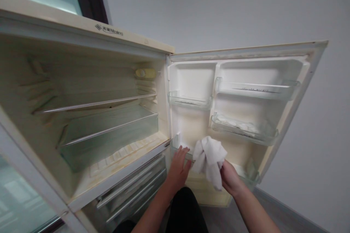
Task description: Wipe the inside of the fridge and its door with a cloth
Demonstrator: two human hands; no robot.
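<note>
My right hand (231, 177) grips a crumpled white cloth (210, 158), which bunches up above the fingers and hangs down beside them. To its left, my left hand (179, 165) has its fingers apart and holds nothing. Its fingertips are at the lowest clear door bin (250, 174) of the opened fridge door (195, 123); whether they touch it I cannot tell. Part of that bin is hidden behind the cloth and my hands.
Left stands the fridge compartment with a glass shelf (101, 102), a clear drawer (115, 134) and a stained floor (123, 154). Below are freezer drawers (133, 189). Higher door bins include one holding white material (236, 123). A wall (328, 123) lies behind the door.
</note>
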